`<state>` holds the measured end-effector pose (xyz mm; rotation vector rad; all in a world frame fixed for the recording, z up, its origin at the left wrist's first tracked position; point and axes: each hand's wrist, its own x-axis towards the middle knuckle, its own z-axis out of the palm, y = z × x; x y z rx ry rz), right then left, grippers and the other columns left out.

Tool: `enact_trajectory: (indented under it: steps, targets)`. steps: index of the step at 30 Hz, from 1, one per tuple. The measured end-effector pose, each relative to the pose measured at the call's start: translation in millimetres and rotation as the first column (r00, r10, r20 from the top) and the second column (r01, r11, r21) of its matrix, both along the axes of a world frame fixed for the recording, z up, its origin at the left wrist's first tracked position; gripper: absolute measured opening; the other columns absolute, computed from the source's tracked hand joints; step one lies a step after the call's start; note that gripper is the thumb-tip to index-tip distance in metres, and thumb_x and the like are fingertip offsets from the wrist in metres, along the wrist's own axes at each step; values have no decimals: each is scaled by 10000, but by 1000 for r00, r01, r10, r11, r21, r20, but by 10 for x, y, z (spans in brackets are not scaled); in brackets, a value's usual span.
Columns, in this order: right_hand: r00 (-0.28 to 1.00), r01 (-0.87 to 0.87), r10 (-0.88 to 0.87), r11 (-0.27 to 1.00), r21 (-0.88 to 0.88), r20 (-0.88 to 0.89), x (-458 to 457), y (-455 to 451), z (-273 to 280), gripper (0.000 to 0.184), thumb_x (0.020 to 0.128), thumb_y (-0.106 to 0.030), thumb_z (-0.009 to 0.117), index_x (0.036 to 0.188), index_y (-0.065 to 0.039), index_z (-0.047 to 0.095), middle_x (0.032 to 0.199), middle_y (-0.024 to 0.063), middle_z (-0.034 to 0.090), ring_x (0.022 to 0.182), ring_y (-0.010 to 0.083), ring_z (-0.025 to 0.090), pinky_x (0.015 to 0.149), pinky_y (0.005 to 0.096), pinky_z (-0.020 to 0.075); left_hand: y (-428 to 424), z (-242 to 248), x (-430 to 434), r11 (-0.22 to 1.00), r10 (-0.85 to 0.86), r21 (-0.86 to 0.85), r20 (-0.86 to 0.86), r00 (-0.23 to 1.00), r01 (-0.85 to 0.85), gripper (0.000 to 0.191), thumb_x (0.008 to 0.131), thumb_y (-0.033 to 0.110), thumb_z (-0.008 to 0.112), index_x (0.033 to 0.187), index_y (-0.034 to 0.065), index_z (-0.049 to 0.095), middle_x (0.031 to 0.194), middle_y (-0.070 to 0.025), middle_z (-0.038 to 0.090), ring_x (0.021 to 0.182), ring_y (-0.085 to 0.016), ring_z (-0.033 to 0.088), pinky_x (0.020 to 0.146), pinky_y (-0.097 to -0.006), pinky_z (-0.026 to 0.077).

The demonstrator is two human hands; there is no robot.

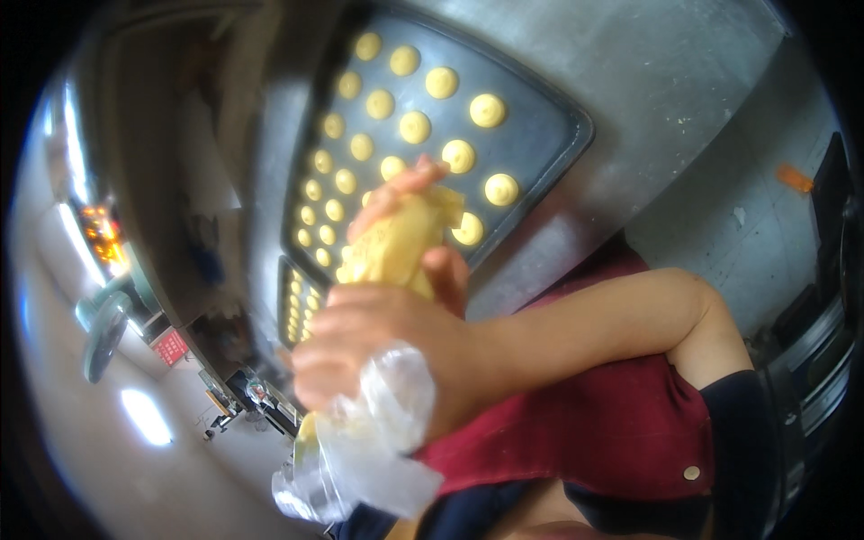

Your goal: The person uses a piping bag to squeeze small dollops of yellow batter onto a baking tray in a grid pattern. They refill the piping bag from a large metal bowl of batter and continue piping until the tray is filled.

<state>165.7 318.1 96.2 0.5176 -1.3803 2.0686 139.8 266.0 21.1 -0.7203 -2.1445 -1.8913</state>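
Note:
A clear plastic piping bag (395, 246) full of yellow batter is between my two hands, above a dark baking tray (540, 128). My right hand (385, 337) is wrapped round the bag's upper part; the loose, crumpled end of the plastic hangs out past it. Farther along, my left hand (398, 192) cups the filled part, its fingers on one side and thumb on the other; its wrist is hidden. Round yellow batter mounds (487, 111) lie in spaced rows on the tray. The bag's tip cannot be made out clearly.
A second tray with smaller-looking yellow mounds (295, 304) adjoins the first. Both lie on a grey metal worktop (641, 81). Near the worktop is my red apron (574, 418). An orange object (795, 178) is on the floor at the right. A green fan (108, 334) shows at the left.

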Motion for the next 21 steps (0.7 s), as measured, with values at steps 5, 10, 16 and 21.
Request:
enact_trajectory:
  steps: [5,10,16,21]
  targets:
    - [997,72,-72,997,-10,-12,20,-18,8,181,748,-252,676,761,-122,551,780,29,528,747,224,560,695,380,454,242,-19,-147,982,-77,171,-41,996,83,237,1094,338,518,976,156,422,786,-46,591,761,-167,638,964,-494,554]
    - [990,138,-136,987,81,-26,76,120,-33,189,702,-249,664,739,-131,520,763,25,491,732,213,537,686,378,449,408,-131,-209,972,-152,183,9,988,148,293,1083,328,561,936,149,382,658,5,418,542,-89,419,629,-348,543]
    - [991,137,-136,987,78,-19,104,186,-96,175,740,-243,656,749,-129,523,782,25,491,744,217,535,683,378,442,491,-427,-227,972,-204,171,289,935,159,375,1103,428,479,909,112,422,741,-37,463,642,-153,497,684,-356,524]
    - [996,67,-73,989,133,47,127,196,-223,164,783,-241,680,780,-121,568,809,43,541,782,240,554,719,381,445,564,-640,-161,979,-169,179,418,893,101,441,1118,451,419,860,95,466,776,-70,541,745,-204,587,910,-467,510]
